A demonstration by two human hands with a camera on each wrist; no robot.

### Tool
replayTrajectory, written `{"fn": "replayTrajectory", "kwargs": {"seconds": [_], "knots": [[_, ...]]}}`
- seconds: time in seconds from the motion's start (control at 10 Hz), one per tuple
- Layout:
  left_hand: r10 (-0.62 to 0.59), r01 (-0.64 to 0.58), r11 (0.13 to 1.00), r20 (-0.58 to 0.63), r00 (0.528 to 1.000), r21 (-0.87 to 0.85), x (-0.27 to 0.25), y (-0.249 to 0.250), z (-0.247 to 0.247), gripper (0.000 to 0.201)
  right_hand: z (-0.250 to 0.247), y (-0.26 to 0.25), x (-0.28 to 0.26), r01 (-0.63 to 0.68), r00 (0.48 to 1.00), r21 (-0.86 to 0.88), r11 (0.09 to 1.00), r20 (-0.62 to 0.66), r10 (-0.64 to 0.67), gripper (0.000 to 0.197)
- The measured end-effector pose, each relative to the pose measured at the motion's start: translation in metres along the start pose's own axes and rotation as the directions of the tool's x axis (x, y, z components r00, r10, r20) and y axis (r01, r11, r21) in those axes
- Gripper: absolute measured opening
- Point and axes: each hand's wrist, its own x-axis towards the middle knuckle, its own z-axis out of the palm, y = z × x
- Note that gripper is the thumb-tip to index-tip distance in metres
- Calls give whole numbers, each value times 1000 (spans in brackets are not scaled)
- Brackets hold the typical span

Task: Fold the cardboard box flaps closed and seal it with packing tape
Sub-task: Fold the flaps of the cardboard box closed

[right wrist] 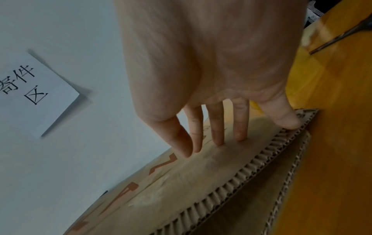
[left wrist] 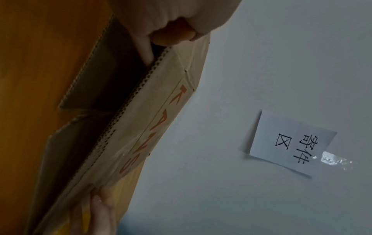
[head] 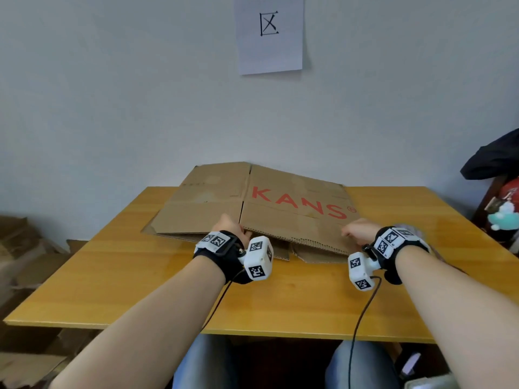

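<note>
The flattened brown corrugated cardboard box (head: pixel 252 203) with red KANS print lies on the yellow wooden table (head: pixel 280 299). Your left hand (head: pixel 229 227) pinches its near edge; your right hand (head: pixel 358 233) rests fingertips on top, thumb at the edge. Risk: uneven lifting skews or creases the panel, and no tape is visible.

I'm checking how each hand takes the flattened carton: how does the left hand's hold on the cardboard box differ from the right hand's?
The left hand curls over the near edge of the cardboard box at the centre slit, a finger tucked under the top layer; the right hand has its fingertips on the printed face and its thumb at the edge. The left sits mid-edge; the right sits near the right corner. Both hold the same near flap edge above the table.
</note>
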Motion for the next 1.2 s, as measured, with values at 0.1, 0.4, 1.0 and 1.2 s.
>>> {"fn": "replayTrajectory", "kwargs": {"seconds": [0.1,0.4,1.0,1.2], "knots": [[-23,56,976,156,988,-210,-5,-5,9,55,-3,-1,-4,10,1000,1,1000,-11,-10,20],[96,-68,985,179,979,-157,-27,25,43,34,-15,-12,-19,77,996,-13,997,39,-76,37],[308,-304,951,285,908,-60,-78,122,77,18,26,-96,-45,104,964,413,905,182,-194,19],[258,-298,954,471,844,11,-85,132,88,22,10,-122,-47,188,956,405,895,135,-262,26]]}}
